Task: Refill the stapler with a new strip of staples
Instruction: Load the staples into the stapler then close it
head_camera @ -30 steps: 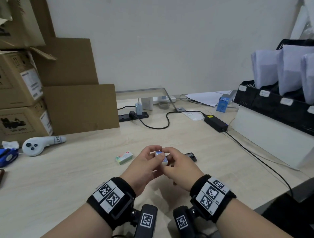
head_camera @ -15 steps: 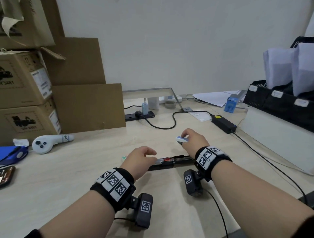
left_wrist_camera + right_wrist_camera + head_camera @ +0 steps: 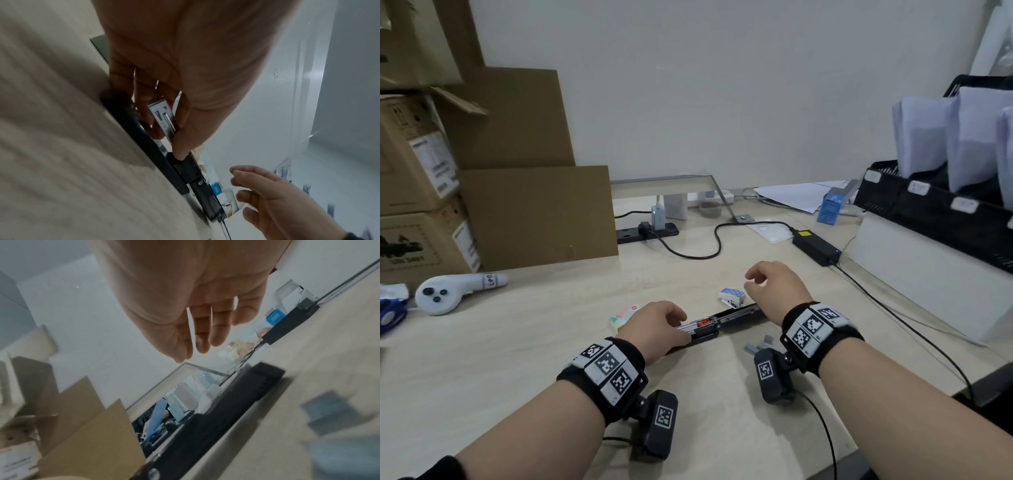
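Observation:
The black stapler (image 3: 726, 322) lies swung open flat on the desk, its metal channel and red pusher facing up. My left hand (image 3: 681, 325) grips its left end; in the left wrist view my thumb and fingers (image 3: 180, 139) pinch the silver magazine of the stapler (image 3: 164, 120). My right hand (image 3: 756, 277) hovers over the stapler's right part with loosely curled fingers (image 3: 201, 340) and holds nothing. A small blue-and-white staple box (image 3: 731, 297) lies on the desk just left of that hand. Short grey staple strips (image 3: 758, 344) lie by my right wrist.
A green-and-white box (image 3: 624, 317) sits left of my left hand. A white controller (image 3: 448, 291) and cardboard boxes (image 3: 421, 205) are at the left. A black power brick (image 3: 816, 246) with its cable runs at the right, before a black paper tray (image 3: 945, 219).
The small box that both hands held, and the right hand then carried to the right, now lies on the desk. My right hand is empty. My left hand has taken hold of the stapler.

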Demonstrator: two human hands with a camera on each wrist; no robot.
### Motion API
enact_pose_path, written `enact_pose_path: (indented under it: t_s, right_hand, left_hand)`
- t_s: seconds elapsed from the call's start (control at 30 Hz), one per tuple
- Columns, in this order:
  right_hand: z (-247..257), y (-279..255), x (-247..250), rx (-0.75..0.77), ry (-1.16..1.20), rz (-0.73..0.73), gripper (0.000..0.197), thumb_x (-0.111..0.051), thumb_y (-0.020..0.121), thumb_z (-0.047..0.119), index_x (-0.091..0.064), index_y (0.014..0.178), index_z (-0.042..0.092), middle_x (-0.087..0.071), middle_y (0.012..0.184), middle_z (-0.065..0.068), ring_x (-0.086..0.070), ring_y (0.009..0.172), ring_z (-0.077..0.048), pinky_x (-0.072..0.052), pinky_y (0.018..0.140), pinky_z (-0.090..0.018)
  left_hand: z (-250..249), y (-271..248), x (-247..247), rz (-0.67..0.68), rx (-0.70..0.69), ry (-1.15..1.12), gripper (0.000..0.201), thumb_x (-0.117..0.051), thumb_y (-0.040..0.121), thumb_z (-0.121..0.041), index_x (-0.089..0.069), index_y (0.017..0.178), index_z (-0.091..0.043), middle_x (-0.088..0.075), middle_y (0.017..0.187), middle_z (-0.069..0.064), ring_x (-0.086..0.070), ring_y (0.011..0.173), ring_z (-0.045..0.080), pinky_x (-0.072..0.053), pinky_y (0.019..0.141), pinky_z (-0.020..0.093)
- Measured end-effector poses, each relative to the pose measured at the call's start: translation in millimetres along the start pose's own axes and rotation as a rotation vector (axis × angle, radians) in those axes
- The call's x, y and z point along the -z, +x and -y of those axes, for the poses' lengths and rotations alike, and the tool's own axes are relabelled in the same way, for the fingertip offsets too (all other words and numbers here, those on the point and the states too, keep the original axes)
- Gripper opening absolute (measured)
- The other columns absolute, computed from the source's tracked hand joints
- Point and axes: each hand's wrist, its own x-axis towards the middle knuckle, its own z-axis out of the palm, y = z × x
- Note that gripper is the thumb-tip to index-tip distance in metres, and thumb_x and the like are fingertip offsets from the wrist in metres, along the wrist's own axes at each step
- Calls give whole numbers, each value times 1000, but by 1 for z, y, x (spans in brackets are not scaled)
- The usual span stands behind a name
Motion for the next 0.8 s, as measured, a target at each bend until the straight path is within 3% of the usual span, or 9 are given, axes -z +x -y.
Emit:
enact_pose_path:
  t_s: [0.07, 0.13, 0.2, 0.27, 0.37, 0.47, 0.57, 0.7, 0.8]
  right_hand:
    - [-5, -12, 10, -5, 48, 1, 9, -60, 88, 24, -69, 88, 25, -67, 95, 5, -61, 86, -15, -44, 71, -24]
    - [-12, -25, 18, -31, 71, 46, 9, -62, 88, 25, -69, 82, 24, -70, 85, 6, -63, 81, -15, -46, 65, -22]
    - [-19, -37, 21, -48, 53, 119, 9, -63, 87, 26, -71, 83, 22, -71, 85, 5, -65, 82, -15, -50, 70, -26]
    - [-26, -46, 21, -46, 15, 186, 9, -65, 86, 25, -72, 83, 21, -73, 87, 5, -66, 84, -14, -53, 77, -29]
    - [-32, -52, 21, -40, -1, 246, 9, -66, 83, 23, -73, 78, 23, -73, 84, 6, -67, 83, -12, -53, 78, -27]
    - [-31, -56, 20, -45, -28, 282, 7, -67, 81, 22, -74, 80, 25, -72, 86, 8, -66, 85, -11, -53, 78, -25]
    - [-26, -59, 16, -32, -43, 303, 13, -71, 79, 27, -74, 91, 25, -64, 83, 10, -62, 82, -10, -48, 74, -21]
    - [-18, -61, 6, 36, -140, 351, 23, -75, 79, 38, -75, 97, 25, -65, 96, 6, -64, 92, -12, -51, 84, -24]
    - [-13, -58, -2, 98, -228, 380, 16, -71, 80, 32, -75, 91, 23, -60, 95, 6, -62, 90, -15, -51, 83, -25]
  left_hand:
    - [-5, 1, -3, 25, -7, 77, 39, -76, 79, -34, -69, 116, -28, -67, 108, -10, -65, 96, 10, -53, 80, 24]
    - [-11, 2, -6, 46, -18, 160, 36, -76, 77, -38, -69, 110, -29, -67, 105, -11, -65, 93, 10, -50, 71, 24]
    - [-19, 1, -9, 46, -32, 241, 24, -74, 78, -38, -68, 99, -28, -67, 101, -10, -62, 88, 12, -45, 62, 23]
    - [-23, 2, -13, 35, -40, 266, 15, -71, 82, -37, -62, 89, -26, -64, 94, -8, -60, 84, 14, -46, 63, 27]
    - [-24, 1, -19, 16, -27, 189, 16, -65, 87, -34, -55, 86, -22, -64, 86, -4, -58, 75, 16, -43, 60, 30]
    - [-22, 0, -22, -6, 8, -46, 15, -63, 89, -28, -53, 91, -17, -74, 79, 3, -56, 58, 18, -45, 51, 28]
    - [-15, -6, -27, -10, 62, -293, 17, -66, 87, -28, -54, 94, -16, -70, 64, 3, -49, 45, 19, -36, 39, 23]
    - [-15, -14, -34, -17, 123, -647, 15, -64, 93, -27, -66, 106, -20, -69, 75, 2, -57, 55, 18, -39, 47, 25]
    - [-19, -22, -37, 49, 151, -955, 20, -56, 101, -20, -71, 115, -22, -66, 87, 8, -61, 69, 22, -40, 56, 29]
